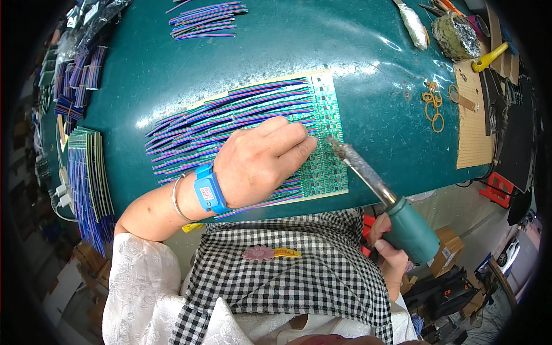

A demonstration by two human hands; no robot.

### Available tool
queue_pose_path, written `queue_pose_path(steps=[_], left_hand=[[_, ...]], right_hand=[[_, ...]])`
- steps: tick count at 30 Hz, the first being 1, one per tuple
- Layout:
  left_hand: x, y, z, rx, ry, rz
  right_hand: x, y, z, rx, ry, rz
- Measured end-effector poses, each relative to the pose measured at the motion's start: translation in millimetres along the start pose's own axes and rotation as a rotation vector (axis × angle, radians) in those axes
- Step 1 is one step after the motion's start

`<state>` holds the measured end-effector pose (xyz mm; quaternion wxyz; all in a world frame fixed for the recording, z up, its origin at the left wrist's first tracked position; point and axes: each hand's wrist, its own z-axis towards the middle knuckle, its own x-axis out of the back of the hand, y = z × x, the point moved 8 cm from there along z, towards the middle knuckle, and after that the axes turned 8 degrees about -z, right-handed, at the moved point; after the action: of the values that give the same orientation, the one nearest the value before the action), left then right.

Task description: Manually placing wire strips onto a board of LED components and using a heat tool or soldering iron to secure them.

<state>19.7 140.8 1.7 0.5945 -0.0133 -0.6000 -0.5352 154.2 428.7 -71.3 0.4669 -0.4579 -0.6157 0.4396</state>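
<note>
A panel of green circuit boards [325, 172] lies on the table, with rows of blue, red and black ribbon wires [190, 129] running left from it. My left hand [261, 158] rests over these wires, thumb and forefinger pinched together at the wire ends by the boards. The ribbon wire between the fingertips is mostly hidden by them. In my right hand [391, 253] is a soldering iron [411, 230], gripped by its green handle. Its metal tip points up and left, at the boards just right of my left fingertips; whether it touches cannot be made out.
More loose ribbon wires [207, 22] lie at the far side, and bundles [80, 77] at the left. Wired board panels [89, 172] are stacked at the left edge. Rubber bands [434, 106], cardboard [474, 138] and a foil-wrapped tin [457, 37] are on the right.
</note>
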Motion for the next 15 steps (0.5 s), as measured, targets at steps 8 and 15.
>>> queue_pose_path(steps=[8,15], left_hand=[[0,1,0,-0.004,0.005,0.013],[0,3,2,-0.005,-0.002,0.024]], right_hand=[[-19,-21,16,-0.147,0.027,0.455],[-10,7,-2,-0.123,0.043,0.191]])
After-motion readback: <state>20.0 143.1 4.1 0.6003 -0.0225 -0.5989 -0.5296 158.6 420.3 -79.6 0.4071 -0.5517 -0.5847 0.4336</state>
